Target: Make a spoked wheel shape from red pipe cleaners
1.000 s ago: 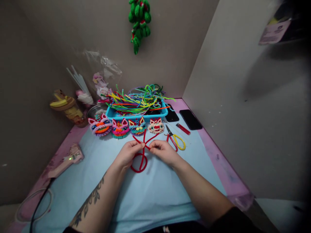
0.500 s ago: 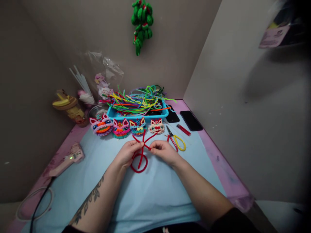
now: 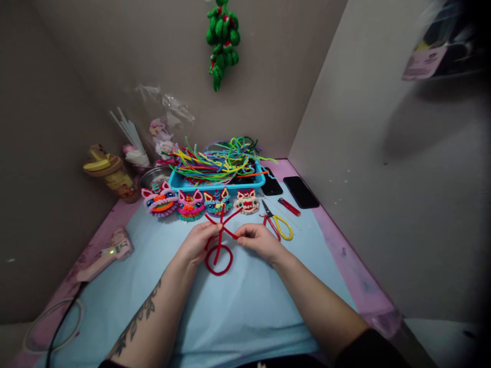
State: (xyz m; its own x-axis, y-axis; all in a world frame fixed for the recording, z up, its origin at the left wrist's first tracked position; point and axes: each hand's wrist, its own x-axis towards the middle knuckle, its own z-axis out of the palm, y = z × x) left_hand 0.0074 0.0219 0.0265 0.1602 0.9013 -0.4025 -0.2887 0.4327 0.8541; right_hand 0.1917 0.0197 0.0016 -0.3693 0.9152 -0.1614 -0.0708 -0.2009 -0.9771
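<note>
while the left hand (image 3: 197, 244) and the right hand (image 3: 258, 239) pinch the red pipe cleaner (image 3: 218, 259) over the blue mat (image 3: 230, 306), its loop is already formed; the crossed ends are not yet twisted.

The single head-worn camera looks forward and down, close over the table (image 3: 245, 317).
</note>
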